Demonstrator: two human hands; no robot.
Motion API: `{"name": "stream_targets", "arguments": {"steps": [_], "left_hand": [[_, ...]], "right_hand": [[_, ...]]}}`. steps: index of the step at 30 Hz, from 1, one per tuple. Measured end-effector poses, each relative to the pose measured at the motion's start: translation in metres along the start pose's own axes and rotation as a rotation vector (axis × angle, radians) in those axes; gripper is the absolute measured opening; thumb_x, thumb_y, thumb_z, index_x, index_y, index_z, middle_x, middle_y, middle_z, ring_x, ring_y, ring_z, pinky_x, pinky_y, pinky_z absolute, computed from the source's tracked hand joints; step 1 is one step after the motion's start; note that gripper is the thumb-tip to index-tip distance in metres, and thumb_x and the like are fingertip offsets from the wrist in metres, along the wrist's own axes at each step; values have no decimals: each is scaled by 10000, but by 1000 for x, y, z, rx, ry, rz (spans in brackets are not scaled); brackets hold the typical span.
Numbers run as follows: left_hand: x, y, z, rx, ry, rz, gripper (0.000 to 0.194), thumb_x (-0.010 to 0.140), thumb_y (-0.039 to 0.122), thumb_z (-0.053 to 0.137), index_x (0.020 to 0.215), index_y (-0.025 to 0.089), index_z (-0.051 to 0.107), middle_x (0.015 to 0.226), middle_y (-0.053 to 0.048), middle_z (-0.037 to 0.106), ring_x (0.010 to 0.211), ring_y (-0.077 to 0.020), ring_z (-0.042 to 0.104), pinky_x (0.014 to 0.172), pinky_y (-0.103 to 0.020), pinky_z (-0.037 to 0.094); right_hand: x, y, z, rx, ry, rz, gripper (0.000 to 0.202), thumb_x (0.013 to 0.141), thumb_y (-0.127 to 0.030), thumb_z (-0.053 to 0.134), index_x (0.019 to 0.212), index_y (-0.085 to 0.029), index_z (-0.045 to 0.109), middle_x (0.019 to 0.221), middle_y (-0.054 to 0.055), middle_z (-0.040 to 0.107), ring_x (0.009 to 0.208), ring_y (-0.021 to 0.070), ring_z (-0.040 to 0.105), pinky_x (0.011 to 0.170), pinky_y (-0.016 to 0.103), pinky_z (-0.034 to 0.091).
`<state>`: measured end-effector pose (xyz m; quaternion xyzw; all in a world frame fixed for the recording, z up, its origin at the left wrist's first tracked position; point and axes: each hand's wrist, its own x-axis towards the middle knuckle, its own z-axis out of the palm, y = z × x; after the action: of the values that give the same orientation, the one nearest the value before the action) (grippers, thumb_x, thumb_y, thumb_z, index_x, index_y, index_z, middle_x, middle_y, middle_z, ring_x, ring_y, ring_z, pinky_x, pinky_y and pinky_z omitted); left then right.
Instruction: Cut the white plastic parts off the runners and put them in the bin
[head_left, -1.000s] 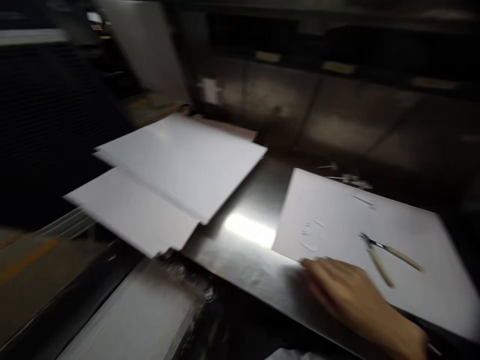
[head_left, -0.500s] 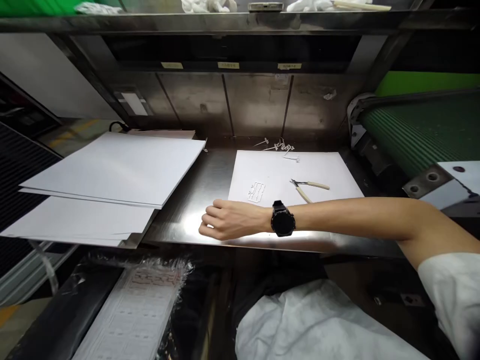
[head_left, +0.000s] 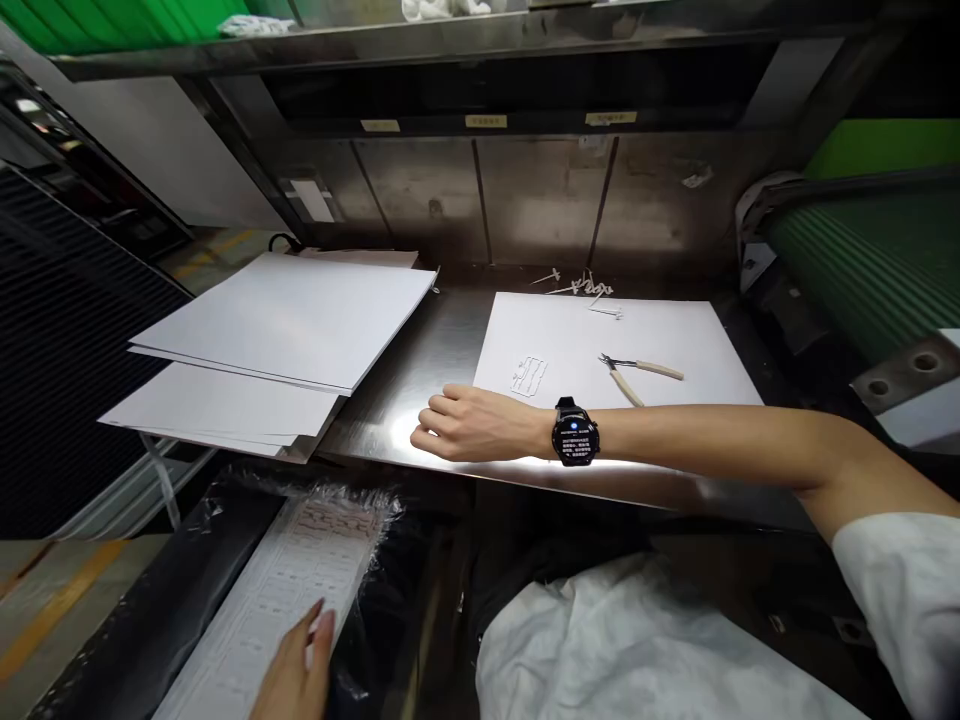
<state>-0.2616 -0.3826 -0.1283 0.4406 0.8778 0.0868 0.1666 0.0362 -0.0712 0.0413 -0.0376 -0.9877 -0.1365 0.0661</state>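
Note:
My right hand (head_left: 472,425) lies at the front of the metal worktable (head_left: 420,350), fingers loosely curled, with nothing visible in them. A black watch (head_left: 575,436) with a lit screen is on that wrist. Beyond it, a thin white plastic frame (head_left: 529,376) and cream-handled nippers (head_left: 649,369) with spread handles lie on a white sheet (head_left: 675,330). My left hand (head_left: 294,665) has come in at the bottom, over a stack of printed sheets (head_left: 292,560) in clear plastic wrapping. Its thumb and forefinger are apart; whether it touches the stack I cannot tell.
Large white boards (head_left: 292,315) are stacked at the left and overhang the table's edge. Several white plastic scraps (head_left: 592,287) lie along the back. A green ribbed conveyor belt (head_left: 840,260) runs at the right. A metal shelf (head_left: 480,40) spans the top.
My left hand has appeared over the wrapped stack at the bottom. The watch screen has lit up. The view has swung a little to the left; my right hand stays at the table's front.

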Motion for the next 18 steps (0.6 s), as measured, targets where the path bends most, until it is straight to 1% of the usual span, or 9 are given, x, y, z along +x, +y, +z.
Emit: {"name": "stream_targets", "arguments": {"steps": [2,5,7,9,10,12,14,15,18], "left_hand": [[-2,23,20,24,-106,-21,775,1095,638,178,1416,126,663,1415,-205,793,1338,-365,769,1057,-482,654],[-14,50,36,107,-126,-106,620,1157,567,249,1338,163,683,1118,-184,860,1020,-394,847,825,-453,639],[-22,58,42,171,-108,-163,507,1185,514,336,1329,179,688,1084,-170,854,986,-371,840,805,-404,598],[-26,58,47,221,-107,-203,434,1204,485,405,1335,196,701,1092,-145,846,986,-329,831,818,-371,579],[-28,55,50,237,-114,-218,412,1211,475,433,1345,197,706,1094,-129,841,984,-304,826,828,-363,581],[-30,50,56,243,-135,-235,385,1217,459,482,1357,185,713,1089,-99,826,976,-259,810,859,-367,603],[-32,47,59,227,-154,-244,369,1212,448,530,1366,168,717,1095,-82,809,975,-231,795,901,-393,633],[-33,46,60,213,-161,-245,360,1207,442,555,1365,164,720,1104,-79,802,982,-225,789,923,-408,644],[-35,50,57,165,-170,-242,326,1184,424,620,1349,166,729,1129,-77,788,997,-218,779,957,-429,662]], "right_hand": [[-3,-2,6,75,-45,79,238,1203,-10,452,1209,-135,654,1050,77,734,927,247,698,769,381,473],[-19,-22,16,219,-102,203,45,1175,-173,663,1144,-151,638,888,35,717,708,238,708,583,375,437],[-37,-38,25,312,-115,245,221,1121,-314,792,1085,-164,634,787,13,683,591,248,693,503,386,409],[-54,-49,40,399,-113,228,306,981,-236,916,1026,-189,617,765,-4,662,542,247,689,465,390,412],[-61,-53,49,433,-100,233,299,968,-194,897,1008,-204,601,774,-5,656,540,245,693,458,388,430],[-71,-57,65,506,-47,252,106,1130,-240,655,1048,-227,588,815,13,657,588,255,721,468,383,491],[-78,-60,75,525,-5,234,293,1241,-269,330,1115,-231,592,863,39,678,608,255,732,486,387,542],[-81,-61,79,526,4,232,371,1256,-275,247,1140,-229,596,882,47,693,622,249,743,502,382,566],[-90,-66,86,561,-45,218,410,1278,-310,263,1142,-221,639,865,40,712,606,213,745,505,326,586]]}}
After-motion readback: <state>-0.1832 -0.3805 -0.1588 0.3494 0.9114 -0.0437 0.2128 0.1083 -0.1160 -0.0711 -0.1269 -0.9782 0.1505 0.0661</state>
